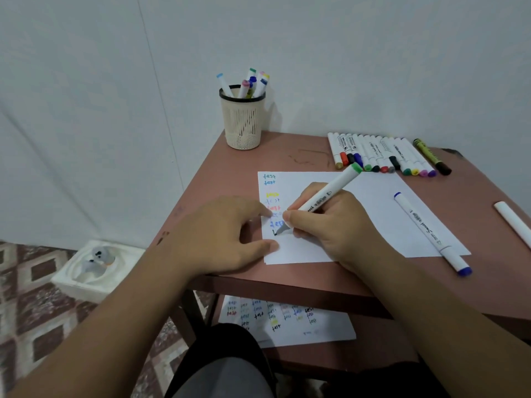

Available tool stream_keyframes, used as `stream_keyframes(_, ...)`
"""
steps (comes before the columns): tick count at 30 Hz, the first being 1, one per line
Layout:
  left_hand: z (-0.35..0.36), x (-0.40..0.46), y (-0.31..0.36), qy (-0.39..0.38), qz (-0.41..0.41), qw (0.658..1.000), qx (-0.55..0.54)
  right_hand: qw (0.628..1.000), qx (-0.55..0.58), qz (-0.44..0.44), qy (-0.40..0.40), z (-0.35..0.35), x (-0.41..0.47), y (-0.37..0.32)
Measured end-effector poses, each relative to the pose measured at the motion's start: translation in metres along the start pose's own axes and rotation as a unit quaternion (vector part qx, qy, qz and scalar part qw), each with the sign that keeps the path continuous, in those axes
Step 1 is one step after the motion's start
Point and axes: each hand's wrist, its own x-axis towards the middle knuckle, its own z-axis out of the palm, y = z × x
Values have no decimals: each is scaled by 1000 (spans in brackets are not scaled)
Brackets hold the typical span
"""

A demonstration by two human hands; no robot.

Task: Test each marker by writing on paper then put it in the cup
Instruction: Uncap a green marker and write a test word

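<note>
Marker with the green end cap (330,193) is sitting in the right hand (330,225), pinched between thumb and curled fingers, its dark tip touching the paper (373,214) at the bottom of a column of coloured "test" words along the sheet's left edge. Left hand (221,234) is lying flat beside it, fingers relaxed and slightly spread, fingertips pressing on the paper's left edge and near corner. Cup (242,122), a cream mesh one with a black rim, is standing at the far corner of the reddish table (287,271), already holding several markers upright. Row of capped markers (385,155) is lying along the far edge, just beyond the sheet. One blue-capped marker (431,232) is lying across the paper's right side. Another used sheet (287,320) is resting on the shelf below.
</note>
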Motion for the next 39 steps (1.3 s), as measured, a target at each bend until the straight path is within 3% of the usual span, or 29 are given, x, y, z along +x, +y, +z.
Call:
stream_keyframes(11,1,1,-2,-5,-5,1000,-2,999,-46,-3,25,0,-1,-1)
stream_keyframes(32,-4,-1,4,-27,-10,1000,6,999,-10,7,50,-1,-2,-1)
stream_keyframes(36,-5,3,7,-22,-41,988,-151,988,137,-31,57,-5,-3,-2)
stream_keyframes(39,-2,7,14,-32,-21,977,-210,983,171,-53,50,-4,-4,-6)
